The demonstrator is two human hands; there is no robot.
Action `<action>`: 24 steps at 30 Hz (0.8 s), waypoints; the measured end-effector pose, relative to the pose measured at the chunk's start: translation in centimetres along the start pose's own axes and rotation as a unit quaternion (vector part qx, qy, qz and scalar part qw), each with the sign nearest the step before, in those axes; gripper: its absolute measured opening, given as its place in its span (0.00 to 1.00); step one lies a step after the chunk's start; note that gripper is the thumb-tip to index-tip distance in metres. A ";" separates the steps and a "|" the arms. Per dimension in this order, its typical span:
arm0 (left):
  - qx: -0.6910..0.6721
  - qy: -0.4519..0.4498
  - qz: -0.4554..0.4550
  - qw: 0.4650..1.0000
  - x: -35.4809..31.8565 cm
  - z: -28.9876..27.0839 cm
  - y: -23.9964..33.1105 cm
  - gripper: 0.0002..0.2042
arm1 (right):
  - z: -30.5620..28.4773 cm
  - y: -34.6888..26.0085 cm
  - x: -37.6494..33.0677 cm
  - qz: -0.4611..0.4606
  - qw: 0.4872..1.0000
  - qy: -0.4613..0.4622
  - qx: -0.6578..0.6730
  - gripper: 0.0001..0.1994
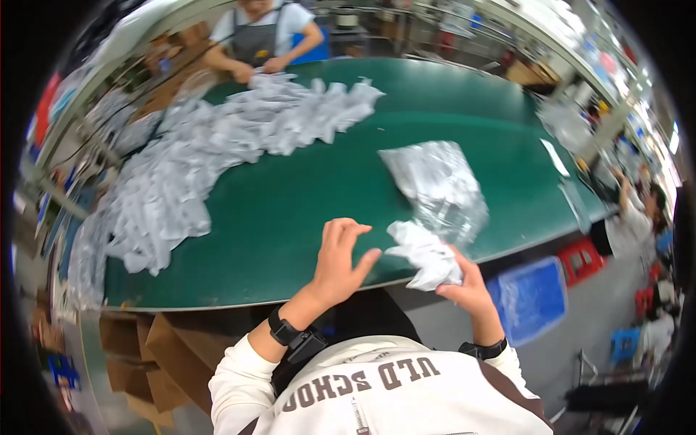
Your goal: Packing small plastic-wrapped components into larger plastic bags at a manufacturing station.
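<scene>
My right hand [466, 285] grips a crumpled bundle of white, thin wrapping [424, 254] above the near edge of the green table [290, 210]; what the wrapping contains, I cannot make out. My left hand [341, 257] hovers to the left of that bundle, empty, its fingers and thumb apart. Just beyond the bundle lies a clear plastic bag [438, 181], shiny and wrinkled. Along the table's left and far side stretches a long heap of similar whitish wrapped pieces [217, 141].
At the far side a person [261, 43] in a dark apron handles the heap's end. Below the table stand cardboard boxes [163, 355] at left, a blue bin [529, 301] and a red stool [580, 261] at right. Metal racks [72, 130] rise beside the table.
</scene>
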State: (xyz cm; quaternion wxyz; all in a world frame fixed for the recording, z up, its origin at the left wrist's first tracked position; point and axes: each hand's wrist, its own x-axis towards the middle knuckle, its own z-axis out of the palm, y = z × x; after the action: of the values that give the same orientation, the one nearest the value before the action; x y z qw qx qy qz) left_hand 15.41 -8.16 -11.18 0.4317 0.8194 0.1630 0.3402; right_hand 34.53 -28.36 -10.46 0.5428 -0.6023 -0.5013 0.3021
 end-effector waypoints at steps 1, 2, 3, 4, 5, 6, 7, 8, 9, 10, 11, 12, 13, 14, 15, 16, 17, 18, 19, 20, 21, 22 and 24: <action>0.067 -0.009 0.061 0.996 0.8 2.0 1.2 0.29 | -2.1 -0.4 -1.8 0.038 0.997 0.052 0.052 0.38; 0.150 -0.008 0.114 0.982 1.0 3.1 1.8 0.31 | -3.3 0.0 -2.8 0.069 0.987 0.088 0.119 0.37; 0.159 -0.011 0.138 0.978 1.4 4.7 2.2 0.34 | -4.5 0.4 -4.0 0.087 0.985 0.129 0.080 0.35; 0.173 -0.009 0.160 0.972 1.8 6.5 2.6 0.37 | -5.2 1.0 -5.8 0.101 0.981 0.162 0.043 0.34; 0.167 -0.027 0.188 0.968 2.3 8.7 2.6 0.36 | -5.9 1.4 -7.6 0.115 0.971 0.208 0.035 0.33; 0.171 -0.039 0.213 0.961 2.8 10.8 2.3 0.34 | -6.2 1.7 -9.3 0.123 0.962 0.242 0.032 0.33; 0.207 -0.057 0.217 0.952 3.4 13.5 1.7 0.28 | -6.4 2.2 -10.9 0.136 0.949 0.282 0.037 0.33; 0.256 -0.072 0.207 0.942 3.4 15.2 0.4 0.22 | -6.1 2.8 -11.8 0.157 0.940 0.298 0.048 0.33; 0.293 -0.062 0.232 0.926 3.6 15.9 -1.6 0.17 | -5.9 4.1 -12.3 0.145 0.949 0.279 0.038 0.34; 0.315 -0.063 0.264 0.910 4.1 16.7 -3.1 0.11 | -6.2 5.1 -12.3 0.137 0.951 0.277 0.020 0.34; 0.333 -0.054 0.254 0.906 4.5 16.1 -2.9 0.11 | -6.1 5.2 -11.3 0.129 0.957 0.258 0.030 0.34; 0.246 -0.040 0.251 0.936 4.8 15.8 -2.7 0.08 | -5.9 5.2 -10.3 0.114 0.966 0.231 0.034 0.35; 0.151 -0.028 0.249 0.956 5.0 15.1 -1.8 0.06 | -5.7 5.2 -9.7 0.101 0.972 0.211 0.037 0.35; 0.162 -0.025 0.245 0.956 5.1 14.5 -1.1 0.06 | -5.6 5.4 -9.3 0.089 0.977 0.192 0.039 0.35; 0.133 -0.015 0.210 0.968 5.2 14.0 -0.4 0.06 | -5.5 5.8 -8.3 0.087 0.978 0.185 0.045 0.35; 0.100 -0.007 0.180 0.978 5.7 13.6 0.8 0.05 | -5.9 5.9 -6.9 0.079 0.982 0.163 0.058 0.36; 0.066 0.001 0.150 0.986 6.2 13.3 1.4 0.05 | -6.3 6.2 -5.2 0.072 0.985 0.141 0.070 0.36; 0.069 0.002 0.151 0.986 6.7 13.1 1.6 0.05 | -6.5 6.5 -3.5 0.065 0.987 0.119 0.081 0.36; 0.052 0.013 0.154 0.987 7.3 12.9 1.7 0.05 | -6.6 6.7 -2.0 0.063 0.988 0.118 0.083 0.36; 0.033 0.025 0.157 0.987 7.9 12.7 1.8 0.05 | -6.5 7.1 -0.4 0.041 0.984 0.118 0.125 0.35; 0.014 0.036 0.160 0.986 8.3 12.7 2.0 0.06 | -6.6 7.4 1.0 0.018 0.979 0.119 0.166 0.34; 0.013 0.036 0.162 0.986 8.4 12.6 2.2 0.06 | -6.9 7.7 2.1 0.017 0.979 0.120 0.165 0.34; 0.055 0.029 0.180 0.982 8.6 12.4 2.6 0.06 | -7.9 8.4 4.1 0.086 0.983 0.157 0.030 0.31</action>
State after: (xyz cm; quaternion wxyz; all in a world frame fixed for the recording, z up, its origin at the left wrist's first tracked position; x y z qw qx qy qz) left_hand 30.12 -12.22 -10.38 0.3127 0.8476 0.0435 0.4265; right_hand 45.29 -26.52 -15.97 0.6041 -0.6669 -0.3470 0.2645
